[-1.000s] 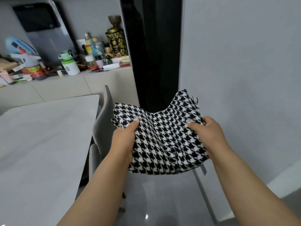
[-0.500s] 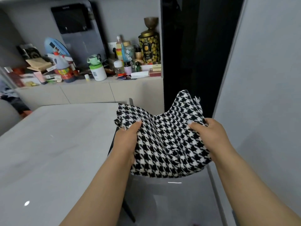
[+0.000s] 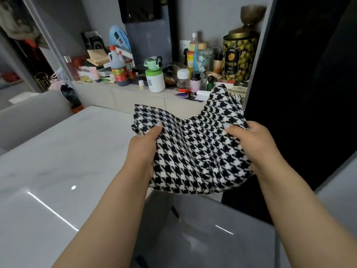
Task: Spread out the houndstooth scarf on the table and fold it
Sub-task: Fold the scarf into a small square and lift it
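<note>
1. The left hand (image 3: 144, 149) grips the near-left side of the houndstooth scarf (image 3: 195, 149), thumb pressed on top and fingers curled underneath.
2. The right hand (image 3: 253, 146) clamps the right side the same way, thumb on top of the cloth.
3. The scarf hangs bunched in the air between the two hands, sagging in the middle; a fringed corner sticks up at the far right.
4. It sits over the gap just right of the table (image 3: 63, 151), not yet touching it.
5. To do this step well, I judge: carry the bundle left over the bare tabletop, lower it until the cloth rests, then draw the hands apart to open it flat.
6. Keep it short of the cluttered counter (image 3: 123, 93) behind.
</note>
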{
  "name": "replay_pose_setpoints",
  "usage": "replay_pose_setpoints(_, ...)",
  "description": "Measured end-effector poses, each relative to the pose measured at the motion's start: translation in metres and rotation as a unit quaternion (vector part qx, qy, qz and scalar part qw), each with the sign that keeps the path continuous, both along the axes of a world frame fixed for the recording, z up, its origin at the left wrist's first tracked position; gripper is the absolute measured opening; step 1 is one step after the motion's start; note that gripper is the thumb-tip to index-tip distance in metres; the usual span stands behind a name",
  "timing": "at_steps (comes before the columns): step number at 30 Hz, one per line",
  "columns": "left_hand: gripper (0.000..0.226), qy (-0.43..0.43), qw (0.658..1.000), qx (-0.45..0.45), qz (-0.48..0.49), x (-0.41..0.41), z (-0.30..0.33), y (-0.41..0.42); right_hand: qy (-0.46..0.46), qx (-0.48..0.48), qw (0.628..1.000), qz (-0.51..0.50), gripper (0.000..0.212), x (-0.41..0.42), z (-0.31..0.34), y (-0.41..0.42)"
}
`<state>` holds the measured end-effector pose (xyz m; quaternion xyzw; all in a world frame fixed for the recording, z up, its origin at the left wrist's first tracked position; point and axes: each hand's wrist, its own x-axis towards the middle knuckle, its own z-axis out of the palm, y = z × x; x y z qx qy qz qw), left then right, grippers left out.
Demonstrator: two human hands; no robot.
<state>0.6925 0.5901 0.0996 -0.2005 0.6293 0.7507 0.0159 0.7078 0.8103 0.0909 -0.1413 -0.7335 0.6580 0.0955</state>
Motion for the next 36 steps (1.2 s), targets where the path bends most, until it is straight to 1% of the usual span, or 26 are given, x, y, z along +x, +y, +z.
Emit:
replay_pose_setpoints(1,0.036,0.001,1.0,-0.006,0.013,-0.01,0.003,-0.002,0.0,-0.009,1.0,0.011,0.029,-0.014,0.0,-0.002)
replay_pose_setpoints(5,0.035,0.018,0.998,-0.027,0.054,-0.051,0.015,-0.016,0.003,-0.042,0.998,0.049,0.032,-0.067,0.005,-0.017)
replay_pose_setpoints(9,0.037,0.028,0.995,-0.042,0.09,-0.094,0.018,-0.036,0.011,-0.065,0.995,0.073,0.021,-0.116,0.005,-0.04)
replay_pose_setpoints(14,0.024,0.023,0.99,-0.072,0.12,-0.153,0.019,-0.067,0.002,-0.074,0.993,0.093,0.016,-0.178,-0.001,-0.074)
replay_pose_setpoints(17,0.017,0.014,0.987,-0.097,0.127,-0.187,0.018,-0.086,-0.022,-0.085,0.991,0.1,0.023,-0.214,-0.01,-0.092)
replay_pose_setpoints(21,0.016,0.007,0.979,-0.16,0.127,-0.226,0.011,-0.11,-0.067,-0.092,0.987,0.117,0.033,-0.255,-0.028,-0.113)
replay_pose_setpoints(24,0.022,0.006,0.969,-0.22,0.113,-0.255,-0.001,-0.128,-0.105,-0.081,0.982,0.135,0.045,-0.28,-0.045,-0.127)
replay_pose_setpoints(26,0.026,0.0,0.962,-0.254,0.1,-0.273,-0.01,-0.138,-0.139,-0.067,0.976,0.154,0.048,-0.295,-0.059,-0.133)
replay_pose_setpoints(29,0.03,-0.02,0.949,-0.305,0.075,-0.3,-0.031,-0.154,-0.194,-0.04,0.959,0.2,0.031,-0.317,-0.081,-0.135)
replay_pose_setpoints(31,0.035,-0.039,0.931,-0.359,0.057,-0.315,-0.048,-0.163,-0.243,0.004,0.94,0.239,0.029,-0.327,-0.095,-0.136)
replay_pose_setpoints(33,0.044,-0.057,0.91,-0.409,0.043,-0.33,-0.064,-0.171,-0.282,0.057,0.917,0.277,0.031,-0.338,-0.105,-0.137)
replay_pose_setpoints(34,0.05,-0.066,0.901,-0.426,0.037,-0.338,-0.071,-0.174,-0.297,0.071,0.907,0.289,0.028,-0.343,-0.11,-0.137)
replay_pose_setpoints(36,0.062,-0.088,0.888,-0.45,0.027,-0.353,-0.083,-0.179,-0.325,0.075,0.889,0.313,0.015,-0.352,-0.117,-0.139)
